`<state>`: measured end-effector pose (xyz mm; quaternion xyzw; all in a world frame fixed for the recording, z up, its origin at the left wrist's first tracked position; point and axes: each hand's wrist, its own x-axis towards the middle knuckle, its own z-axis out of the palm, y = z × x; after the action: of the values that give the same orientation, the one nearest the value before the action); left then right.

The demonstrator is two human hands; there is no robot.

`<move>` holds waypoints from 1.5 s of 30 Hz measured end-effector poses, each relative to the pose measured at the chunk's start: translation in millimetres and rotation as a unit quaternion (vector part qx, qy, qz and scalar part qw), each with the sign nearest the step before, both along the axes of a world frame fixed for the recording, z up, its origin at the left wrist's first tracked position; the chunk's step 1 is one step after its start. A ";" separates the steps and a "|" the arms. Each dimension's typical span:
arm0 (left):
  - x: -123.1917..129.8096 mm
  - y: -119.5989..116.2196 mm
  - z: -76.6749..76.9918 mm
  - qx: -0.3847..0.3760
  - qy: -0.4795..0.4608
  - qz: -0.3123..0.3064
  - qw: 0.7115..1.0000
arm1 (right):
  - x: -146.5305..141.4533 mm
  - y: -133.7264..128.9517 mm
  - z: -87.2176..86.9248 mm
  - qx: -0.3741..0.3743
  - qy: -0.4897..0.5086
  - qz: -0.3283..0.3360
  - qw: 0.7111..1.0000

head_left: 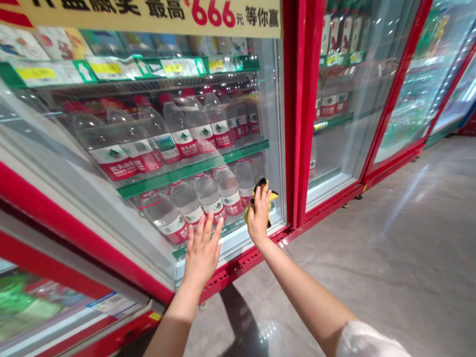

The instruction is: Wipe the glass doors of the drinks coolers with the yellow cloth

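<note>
My right hand [259, 214] presses a yellow and black cloth [274, 195] against the lower right part of a glass cooler door [273, 119]. Part of the cloth is hidden under the palm and fingers. To its left, my left hand [203, 250] is spread with fingers apart in front of the same glass, low down, and holds nothing; whether it touches the pane I cannot tell. Behind the glass, large water bottles [186, 144] with red caps and red-and-white labels fill a shelf, and several more bottles [167, 220] stand on the bottom level.
A red door frame [297, 114] borders the glass on the right, with further coolers [349, 99] beyond it. A yellow banner [159, 17] crosses the top. At lower left is another red-framed cabinet [48, 307]. Grey shiny floor [401, 238] extends to the right.
</note>
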<state>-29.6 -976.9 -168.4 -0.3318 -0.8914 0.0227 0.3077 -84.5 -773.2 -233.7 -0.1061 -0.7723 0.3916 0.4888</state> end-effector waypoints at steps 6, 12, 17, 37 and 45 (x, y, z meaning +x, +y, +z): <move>3.5 -19.8 -5.5 -0.009 0.003 0.005 1.000 | 26.5 10.8 -58.9 0.122 -0.018 0.048 0.991; 6.7 -47.9 -3.1 -0.008 0.018 0.016 1.000 | 2.6 2.4 -12.5 0.079 0.014 -0.024 0.996; 6.3 -63.1 -3.2 -0.019 0.026 0.025 0.999 | 26.3 -35.8 -23.0 0.294 -0.025 0.075 0.953; 19.3 -144.5 -12.9 -0.026 0.046 0.091 0.994 | 39.1 -67.5 -26.7 0.460 0.083 0.110 0.877; 28.3 -172.3 -26.7 -0.013 0.075 0.089 0.993 | 25.7 -141.7 28.0 0.415 0.113 0.064 0.900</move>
<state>-1.3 -1149.2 -195.2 -0.2527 -0.8915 0.0867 0.3659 -58.9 -915.0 -205.7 0.2014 -0.8093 0.0758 0.5465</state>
